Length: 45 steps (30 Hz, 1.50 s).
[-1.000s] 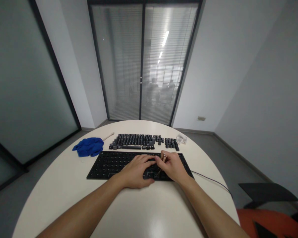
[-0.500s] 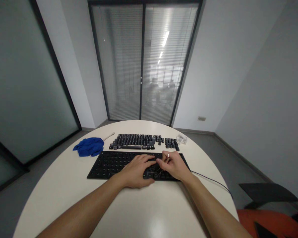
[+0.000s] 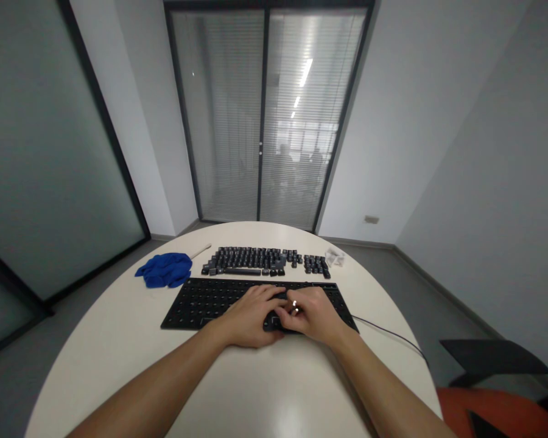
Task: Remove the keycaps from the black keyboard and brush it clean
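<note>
A black keyboard [image 3: 196, 304] with its keycaps off lies across the table before me, its rows of bare switches showing. My left hand [image 3: 256, 313] rests on the middle of it, fingers stretched out over the board and thumb by the front edge. Close beside those fingertips, my right hand [image 3: 313, 313] is closed over the keyboard's right half. Shiny metal shows between its fingers, seemingly a thin metal wire puller [image 3: 295, 307]; its lower end is hidden by the hands.
Behind the keyboard, loose black keycaps [image 3: 249, 258] lie in keyboard order. A blue cloth [image 3: 164, 271] and a cotton swab [image 3: 201, 250] are at left, a small clear plastic bag [image 3: 335, 257] at right. A cable [image 3: 393, 331] crosses the round white table [image 3: 237, 389]. A chair [image 3: 493, 359] stands at right.
My right hand has moved left and slightly lower, closer to my left fingertips, uncovering more of the keyboard's right end. My left hand has stayed put.
</note>
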Motion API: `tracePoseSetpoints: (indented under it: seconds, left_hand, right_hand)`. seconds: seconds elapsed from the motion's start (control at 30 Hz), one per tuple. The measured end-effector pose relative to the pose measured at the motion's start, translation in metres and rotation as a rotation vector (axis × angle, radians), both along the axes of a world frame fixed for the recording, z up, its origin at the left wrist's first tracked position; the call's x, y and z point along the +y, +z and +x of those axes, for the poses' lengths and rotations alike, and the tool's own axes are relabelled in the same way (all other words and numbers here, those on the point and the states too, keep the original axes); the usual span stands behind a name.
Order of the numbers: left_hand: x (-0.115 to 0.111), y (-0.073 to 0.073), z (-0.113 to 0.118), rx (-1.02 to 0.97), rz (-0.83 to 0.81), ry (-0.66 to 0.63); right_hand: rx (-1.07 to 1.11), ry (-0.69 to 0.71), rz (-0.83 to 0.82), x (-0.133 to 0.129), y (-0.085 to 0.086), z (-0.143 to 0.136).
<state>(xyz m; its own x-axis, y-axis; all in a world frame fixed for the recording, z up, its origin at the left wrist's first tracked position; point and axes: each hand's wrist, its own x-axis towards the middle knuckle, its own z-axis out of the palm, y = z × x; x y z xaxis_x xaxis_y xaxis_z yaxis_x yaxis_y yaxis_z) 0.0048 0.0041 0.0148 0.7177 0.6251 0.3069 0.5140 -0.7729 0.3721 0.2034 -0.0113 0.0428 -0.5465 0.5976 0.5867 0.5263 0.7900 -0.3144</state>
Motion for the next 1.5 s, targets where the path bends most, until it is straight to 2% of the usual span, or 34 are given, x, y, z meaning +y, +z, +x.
tracePoseSetpoints:
  seconds: [0.27, 0.57, 0.73, 0.9, 1.13, 1.33, 1.5]
  left_hand:
    - [-0.002, 0.004, -0.001, 0.007, 0.036, -0.027]
    - [0.0, 0.001, -0.001, 0.02, 0.027, -0.02]
    - [-0.001, 0.003, 0.0, 0.028, 0.041, -0.016]
    - [-0.001, 0.002, 0.0, 0.045, 0.056, -0.002]
    - [-0.001, 0.001, 0.0, 0.059, 0.065, 0.002]
    - [-0.001, 0.001, 0.001, 0.029, 0.06, 0.012]
    - [-0.002, 0.001, 0.003, 0.037, 0.097, 0.021]
  right_hand:
    - [-0.002, -0.162, -0.103, 0.004, 0.001, 0.007]
    - [-0.127, -0.077, -0.126, 0.0, 0.008, 0.007]
    - [-0.019, -0.148, -0.261, 0.006, 0.003, 0.009]
    - [0.082, -0.159, -0.393, 0.008, 0.001, 0.008]
    - [0.162, -0.137, -0.474, 0.012, -0.003, 0.011]
    - [0.323, -0.156, -0.59, 0.022, -0.012, 0.02]
    - [0.364, -0.144, -0.594, 0.024, -0.017, 0.019]
